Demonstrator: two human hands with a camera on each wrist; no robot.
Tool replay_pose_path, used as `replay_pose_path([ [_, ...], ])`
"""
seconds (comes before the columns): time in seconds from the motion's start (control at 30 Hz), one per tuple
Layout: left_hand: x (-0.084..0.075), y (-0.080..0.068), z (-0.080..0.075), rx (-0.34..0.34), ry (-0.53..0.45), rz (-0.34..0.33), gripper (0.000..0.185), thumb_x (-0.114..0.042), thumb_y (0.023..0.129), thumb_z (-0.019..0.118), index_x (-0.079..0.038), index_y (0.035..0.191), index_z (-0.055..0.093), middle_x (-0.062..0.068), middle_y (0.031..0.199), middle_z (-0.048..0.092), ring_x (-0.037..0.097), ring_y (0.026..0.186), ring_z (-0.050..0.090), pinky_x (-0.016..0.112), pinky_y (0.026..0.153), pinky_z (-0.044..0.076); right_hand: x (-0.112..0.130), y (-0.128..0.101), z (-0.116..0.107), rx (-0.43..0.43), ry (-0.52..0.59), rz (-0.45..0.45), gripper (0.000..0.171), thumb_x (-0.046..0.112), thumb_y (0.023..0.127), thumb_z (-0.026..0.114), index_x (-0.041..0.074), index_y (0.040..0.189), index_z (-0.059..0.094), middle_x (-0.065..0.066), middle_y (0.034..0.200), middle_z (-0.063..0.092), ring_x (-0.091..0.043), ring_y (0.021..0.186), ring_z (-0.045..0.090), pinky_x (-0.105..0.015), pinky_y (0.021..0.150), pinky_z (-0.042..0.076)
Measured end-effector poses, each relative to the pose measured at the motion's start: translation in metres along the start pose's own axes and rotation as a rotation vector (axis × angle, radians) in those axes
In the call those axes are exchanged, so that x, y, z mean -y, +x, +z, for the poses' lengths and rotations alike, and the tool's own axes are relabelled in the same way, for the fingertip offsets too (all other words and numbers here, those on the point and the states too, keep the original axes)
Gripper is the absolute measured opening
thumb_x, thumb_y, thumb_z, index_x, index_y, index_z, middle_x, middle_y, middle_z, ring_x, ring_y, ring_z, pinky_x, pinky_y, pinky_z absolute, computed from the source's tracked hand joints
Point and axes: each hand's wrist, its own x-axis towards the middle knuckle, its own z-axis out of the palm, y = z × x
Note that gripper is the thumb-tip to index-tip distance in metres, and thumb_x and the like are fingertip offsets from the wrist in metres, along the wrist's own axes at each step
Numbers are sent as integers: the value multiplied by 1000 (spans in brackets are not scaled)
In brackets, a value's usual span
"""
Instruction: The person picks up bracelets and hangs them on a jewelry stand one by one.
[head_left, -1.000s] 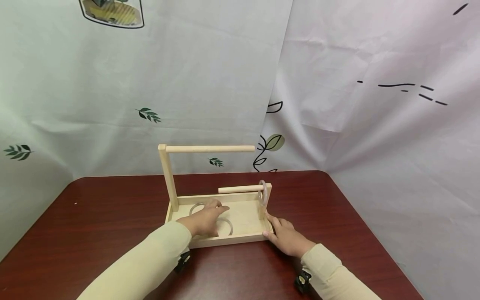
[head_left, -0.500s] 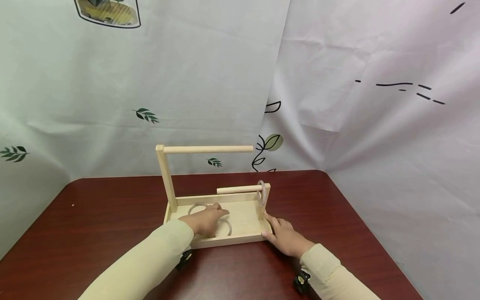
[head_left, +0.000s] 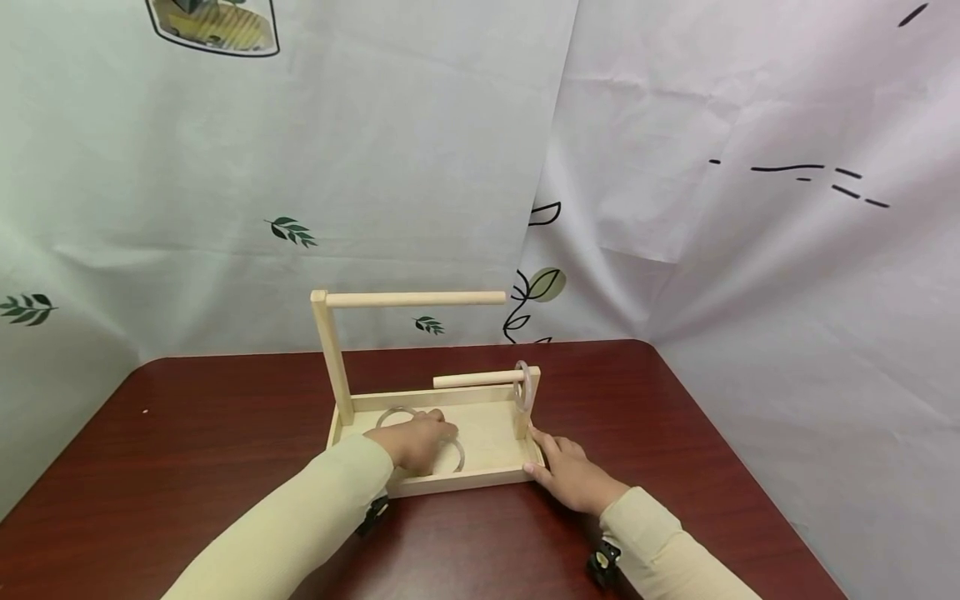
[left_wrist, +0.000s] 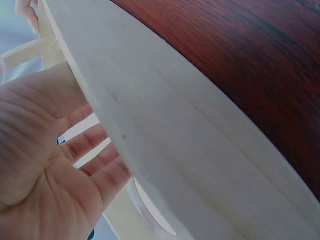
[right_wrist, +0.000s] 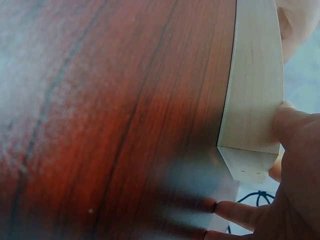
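A pale wooden tray (head_left: 483,479) stands on the table, with a tall post and long rod on the left and a short post and rod on the right. One clear ring (head_left: 525,387) hangs round the short rod (head_left: 472,380) beside its post. Two more rings lie in the tray: one ring (head_left: 393,412) behind my left hand (head_left: 416,440), the other ring (head_left: 460,454) partly under it. My left fingers reach down inside the front wall; their tips are hidden. My right hand (head_left: 573,479) holds the tray's front right corner, thumb (right_wrist: 290,122) on the front wall.
The tall post (head_left: 332,358) carries the long rod (head_left: 416,299), whose right end is free, above the tray. A dark red wooden table (head_left: 225,417) lies underneath. White printed cloth (head_left: 420,167) hangs behind and to the right.
My left hand has shifted slightly right over the nearer ring, its thumb and fingers drawing closer together. My right hand stays at the tray corner. The head view has turned slightly.
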Motion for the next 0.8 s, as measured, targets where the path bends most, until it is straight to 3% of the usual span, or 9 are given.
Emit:
replay_pose_path([
  [0.53, -2, 7, -1, 20, 109, 14, 38, 4, 62, 76, -10, 96, 68, 7, 94, 51, 20, 82, 45, 33, 73, 40, 1, 0, -1, -3, 14, 2, 63, 37, 97, 56, 9, 149, 35, -26, 136, 45, -43, 130, 38, -56, 101, 35],
  [0.8, -1, 8, -3, 4, 74, 4, 34, 2, 59, 79, -10, 88, 65, 6, 89, 51, 19, 82, 45, 34, 73, 40, 0, 1, 0, -3, 13, 0, 63, 37, 97, 56, 8, 149, 35, -26, 137, 44, -43, 130, 37, -57, 102, 34],
])
